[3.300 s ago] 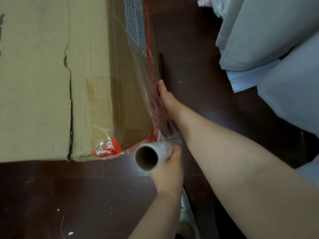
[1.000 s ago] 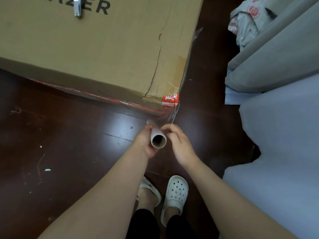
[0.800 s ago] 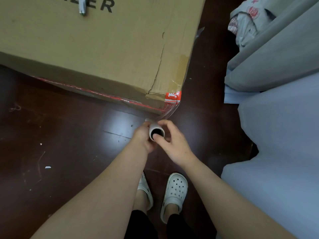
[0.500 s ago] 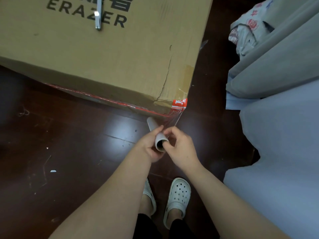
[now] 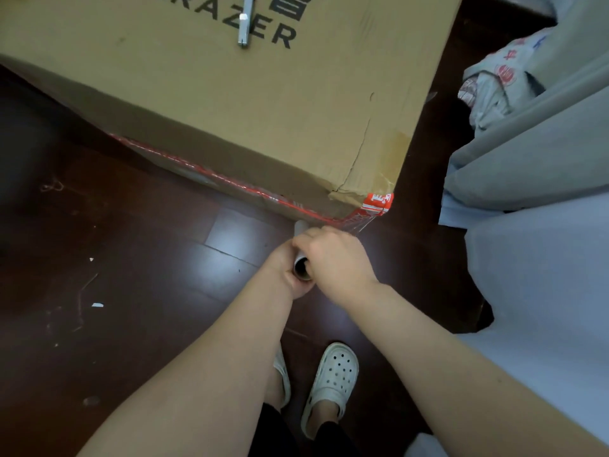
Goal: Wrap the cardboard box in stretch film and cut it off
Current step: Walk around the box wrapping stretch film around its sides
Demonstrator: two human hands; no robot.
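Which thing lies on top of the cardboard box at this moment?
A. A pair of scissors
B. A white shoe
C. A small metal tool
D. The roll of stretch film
C: a small metal tool lies on the printed top of the cardboard box, while both hands hold the roll of stretch film below the corner.
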